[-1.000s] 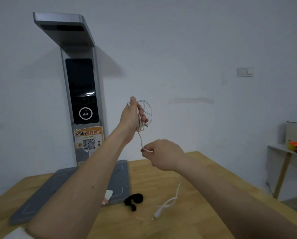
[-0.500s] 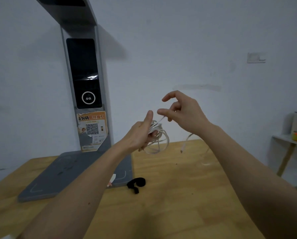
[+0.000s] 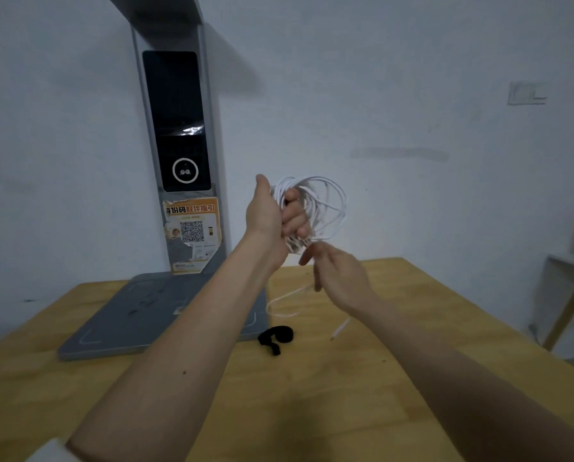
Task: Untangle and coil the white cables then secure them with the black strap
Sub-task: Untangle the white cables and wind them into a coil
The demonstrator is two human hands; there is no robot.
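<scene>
Left hand grips a bundle of coiled white cables above the desk.

The left hand has its fingers clenched round the white cables, held up before the wall. Just below, the right hand has loosely curled fingers at a trailing strand; whether it pinches the strand is unclear. The strand's plug end hangs over the wooden desk. The black strap lies on the desk beside a grey scanner base.

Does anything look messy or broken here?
A little. The orange sticker on the grey stand is torn and peeling at its edges. A loose tail of the white cables dangles uncoiled. Nothing looks broken.
</scene>
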